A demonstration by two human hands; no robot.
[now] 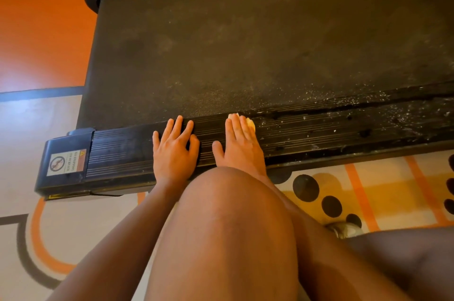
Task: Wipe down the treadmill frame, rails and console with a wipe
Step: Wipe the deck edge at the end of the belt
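On the near side rail of the treadmill, my right grip lies flat, fingers straight and close together, pressing the wipe down. My left grip rests spread beside it, bracing. Dust lies thick rightward; I judge long, even strokes along the grooves best.

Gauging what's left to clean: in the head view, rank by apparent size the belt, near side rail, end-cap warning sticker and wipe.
1. belt
2. near side rail
3. warning sticker
4. wipe, though mostly hidden under the right hand, so unsure.
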